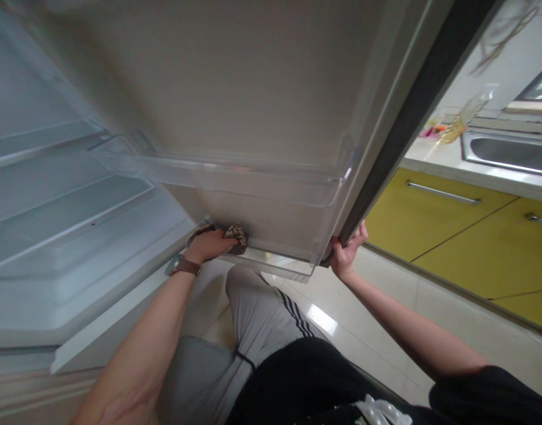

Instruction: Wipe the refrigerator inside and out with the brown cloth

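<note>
My left hand (206,246), with a watch on the wrist, is closed on a bunched brown patterned cloth (236,237). It sits at the lower hinge side of the open fridge door (235,77), by the lowest clear door shelf (275,268). My right hand (348,251) grips the bottom outer corner of that door, thumb on the inner side and fingers around the dark edge. Another clear door shelf (235,180) spans the door above my left hand. What the cloth touches behind my fingers is partly hidden.
The fridge interior (41,295) with glass shelves (71,203) stands to the left. On the right are yellow cabinets (434,218) with a counter, a steel sink (514,154) and a tilted-looking bottle of yellow liquid (463,121). Pale tiles (386,301) cover the floor.
</note>
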Tool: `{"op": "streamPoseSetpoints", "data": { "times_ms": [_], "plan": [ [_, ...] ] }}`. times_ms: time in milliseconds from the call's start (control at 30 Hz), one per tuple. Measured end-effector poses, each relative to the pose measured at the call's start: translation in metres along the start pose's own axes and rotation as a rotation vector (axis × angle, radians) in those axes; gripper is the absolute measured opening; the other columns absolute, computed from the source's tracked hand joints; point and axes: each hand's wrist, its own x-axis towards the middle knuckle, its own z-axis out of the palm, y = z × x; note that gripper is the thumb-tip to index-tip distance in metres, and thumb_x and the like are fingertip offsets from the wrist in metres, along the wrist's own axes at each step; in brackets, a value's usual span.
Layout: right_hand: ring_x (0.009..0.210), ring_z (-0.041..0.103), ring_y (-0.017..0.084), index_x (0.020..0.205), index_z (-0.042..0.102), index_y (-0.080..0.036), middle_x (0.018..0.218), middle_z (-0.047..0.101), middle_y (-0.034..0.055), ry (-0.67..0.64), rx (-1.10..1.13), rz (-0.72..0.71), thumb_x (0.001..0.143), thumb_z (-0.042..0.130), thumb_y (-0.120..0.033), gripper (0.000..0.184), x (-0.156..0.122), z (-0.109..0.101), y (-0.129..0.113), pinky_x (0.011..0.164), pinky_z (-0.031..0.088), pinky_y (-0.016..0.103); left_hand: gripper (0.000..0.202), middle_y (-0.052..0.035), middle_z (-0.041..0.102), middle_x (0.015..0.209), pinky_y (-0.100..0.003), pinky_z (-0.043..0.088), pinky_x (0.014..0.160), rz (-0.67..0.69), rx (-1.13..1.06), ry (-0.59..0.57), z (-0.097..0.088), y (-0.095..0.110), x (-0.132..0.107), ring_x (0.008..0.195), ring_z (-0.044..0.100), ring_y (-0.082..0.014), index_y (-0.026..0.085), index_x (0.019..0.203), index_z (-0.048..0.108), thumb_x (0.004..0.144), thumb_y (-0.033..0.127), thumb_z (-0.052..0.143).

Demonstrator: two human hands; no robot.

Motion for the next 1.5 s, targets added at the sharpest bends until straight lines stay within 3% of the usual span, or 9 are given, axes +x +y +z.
{"op": "streamPoseSetpoints", "data": {
  "times_ms": [100, 200, 333, 633, 967, 1167, 1500],
  "plan": [
    [0.142, 0.051, 0.032, 0.159, 0.023, -0.029, 0.150, 0.049, 0.0121, 0.002, 0.005, 0.010, 0.082, 0.071, -0.055, 0.094, 0.001, 0.001, 0.000, 0.126, 0.031, 0.060, 0.053, -0.0106, 0.074, 0.127, -0.035, 0.050, 0.101, 0.062, 0.068, -0.013, -0.002, 0.003, 0.000, 0.120, 0.069, -0.0346, 0.031, 0.129, 0.078, 0.096, 0.056, 0.043],
    [0.142, 0.051, 0.032, 0.159, 0.024, -0.029, 0.148, 0.050, 0.0114, 0.007, 0.021, 0.003, 0.082, 0.072, -0.052, 0.093, 0.001, 0.001, -0.001, 0.126, 0.030, 0.061, 0.065, -0.0154, 0.074, 0.130, -0.033, 0.051, 0.098, -0.037, 0.003, -0.035, -0.003, 0.013, 0.002, 0.121, 0.069, -0.0344, 0.020, 0.128, 0.076, 0.095, 0.064, 0.041],
    [0.142, 0.051, 0.032, 0.158, 0.025, -0.028, 0.146, 0.051, 0.0115, 0.008, 0.028, -0.005, 0.083, 0.071, -0.050, 0.091, 0.000, 0.002, -0.002, 0.126, 0.030, 0.061, 0.075, -0.0244, 0.072, 0.131, -0.037, 0.053, 0.093, -0.050, -0.044, -0.074, -0.003, 0.041, 0.001, 0.122, 0.069, -0.0391, 0.009, 0.125, 0.074, 0.094, 0.067, 0.039],
    [0.139, 0.053, 0.031, 0.157, 0.026, -0.026, 0.145, 0.052, 0.0125, 0.019, 0.034, 0.014, 0.082, 0.072, -0.054, 0.092, 0.002, 0.002, 0.001, 0.125, 0.032, 0.058, 0.067, -0.0240, 0.077, 0.118, -0.039, 0.055, 0.085, 0.242, -0.010, -0.048, 0.004, 0.135, -0.013, 0.111, 0.075, -0.0388, 0.011, 0.116, 0.081, 0.091, 0.060, 0.043],
    [0.142, 0.052, 0.031, 0.158, 0.023, -0.028, 0.151, 0.049, 0.0128, 0.007, 0.030, 0.012, 0.084, 0.071, -0.054, 0.092, -0.001, 0.001, 0.006, 0.126, 0.033, 0.060, 0.060, -0.0184, 0.078, 0.122, -0.035, 0.055, 0.087, 0.384, -0.104, -0.094, 0.006, 0.175, -0.024, 0.114, 0.074, -0.0362, 0.017, 0.116, 0.083, 0.091, 0.059, 0.048],
    [0.145, 0.050, 0.033, 0.159, 0.023, -0.027, 0.150, 0.051, 0.0128, -0.003, 0.011, -0.008, 0.084, 0.072, -0.052, 0.093, 0.002, 0.000, 0.010, 0.127, 0.029, 0.061, 0.065, -0.0180, 0.078, 0.122, -0.035, 0.055, 0.087, 0.400, -0.163, -0.184, 0.006, 0.180, -0.025, 0.112, 0.074, -0.0356, 0.017, 0.119, 0.082, 0.089, 0.065, 0.051],
    [0.148, 0.046, 0.034, 0.162, 0.020, -0.025, 0.159, 0.042, 0.0157, 0.022, -0.024, 0.010, 0.082, 0.073, -0.057, 0.102, -0.014, -0.001, 0.006, 0.128, 0.028, 0.060, 0.053, -0.0117, 0.081, 0.103, -0.030, 0.049, 0.076, 0.432, -0.244, -0.213, 0.007, 0.150, -0.025, 0.095, 0.074, -0.0278, 0.018, 0.099, 0.083, 0.089, 0.061, 0.053]
  ]
}}
